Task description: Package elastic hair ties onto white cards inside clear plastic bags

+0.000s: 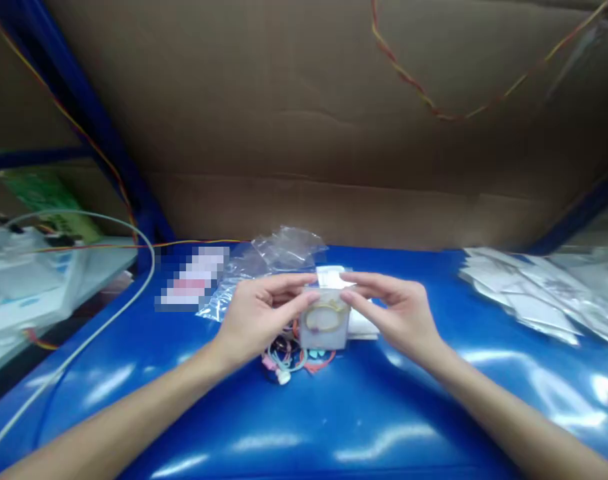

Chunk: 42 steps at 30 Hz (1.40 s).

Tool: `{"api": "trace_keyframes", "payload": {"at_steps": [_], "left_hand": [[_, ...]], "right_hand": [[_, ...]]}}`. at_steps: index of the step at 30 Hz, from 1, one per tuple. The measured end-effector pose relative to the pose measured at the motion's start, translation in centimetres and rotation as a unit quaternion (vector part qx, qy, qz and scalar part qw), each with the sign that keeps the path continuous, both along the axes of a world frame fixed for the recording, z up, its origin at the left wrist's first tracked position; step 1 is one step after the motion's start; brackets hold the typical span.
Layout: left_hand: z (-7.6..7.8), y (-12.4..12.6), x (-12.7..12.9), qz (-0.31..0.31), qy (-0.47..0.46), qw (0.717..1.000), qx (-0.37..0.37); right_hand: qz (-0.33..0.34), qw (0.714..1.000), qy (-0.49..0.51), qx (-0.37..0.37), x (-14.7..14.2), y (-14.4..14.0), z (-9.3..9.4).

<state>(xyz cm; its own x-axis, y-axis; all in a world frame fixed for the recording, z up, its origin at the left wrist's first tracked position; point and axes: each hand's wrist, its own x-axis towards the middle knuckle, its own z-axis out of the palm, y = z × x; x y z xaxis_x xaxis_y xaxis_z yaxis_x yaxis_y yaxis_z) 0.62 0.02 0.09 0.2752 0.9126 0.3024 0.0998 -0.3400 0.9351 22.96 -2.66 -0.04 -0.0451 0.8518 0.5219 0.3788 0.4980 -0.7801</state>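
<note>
Both hands pinch the top edge of a small clear plastic bag [325, 327], which hangs upright above the blue surface. Inside it shows a yellowish loop, perhaps a hair tie or bracelet. My left hand [261, 317] grips the upper left corner between thumb and fingers. At the upper right corner, my right hand [397, 310] does the same. A white paper piece [333, 276] shows at the bag's top, between the fingertips. Behind and below the bag lies a small pile of coloured hair ties [284, 360], partly hidden. White paper or cards [364, 325] lie behind the bag on the right.
Clear plastic bags [287, 248] lie at the back left, near a blurred-out label [194, 279]. A spread stack of white packets [521, 293] sits at the right. A pale cable [104, 325] crosses the left side. Cardboard [304, 120] forms the back wall.
</note>
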Motion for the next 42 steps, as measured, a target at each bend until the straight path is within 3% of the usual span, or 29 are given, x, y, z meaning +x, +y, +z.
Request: {"api": "trace_keyframes", "payload": {"at_steps": [7, 15, 17, 20, 24, 34, 42], "left_hand": [[0.7, 0.4, -0.3, 0.027, 0.040, 0.999, 0.024], [0.8, 0.9, -0.4, 0.005, 0.053, 0.995, 0.087], [0.7, 0.6, -0.2, -0.017, 0.032, 0.998, 0.058], [0.4, 0.1, 0.1, -0.043, -0.007, 0.998, -0.042], [0.3, -0.4, 0.4, -0.063, -0.044, 0.991, -0.110], [0.8, 0.0, 0.4, -0.031, -0.025, 0.993, -0.115], [0.6, 0.8, 0.1, -0.009, -0.037, 0.996, -0.078]], "right_hand": [[0.002, 1.000, -0.016, -0.012, 0.1, 0.2, 0.2], [0.025, 1.000, -0.001, -0.017, 0.1, 0.5, 0.4], [0.039, 0.997, 0.033, -0.050, -0.1, 0.4, 0.2], [0.066, 0.985, 0.094, -0.126, -0.7, 0.0, -0.2], [0.086, 0.975, 0.127, -0.161, -1.0, -0.3, -0.4], [0.040, 0.979, 0.124, -0.156, -0.7, 0.2, -0.1], [0.117, 0.966, 0.132, -0.191, -0.6, 0.2, -0.1]]}}
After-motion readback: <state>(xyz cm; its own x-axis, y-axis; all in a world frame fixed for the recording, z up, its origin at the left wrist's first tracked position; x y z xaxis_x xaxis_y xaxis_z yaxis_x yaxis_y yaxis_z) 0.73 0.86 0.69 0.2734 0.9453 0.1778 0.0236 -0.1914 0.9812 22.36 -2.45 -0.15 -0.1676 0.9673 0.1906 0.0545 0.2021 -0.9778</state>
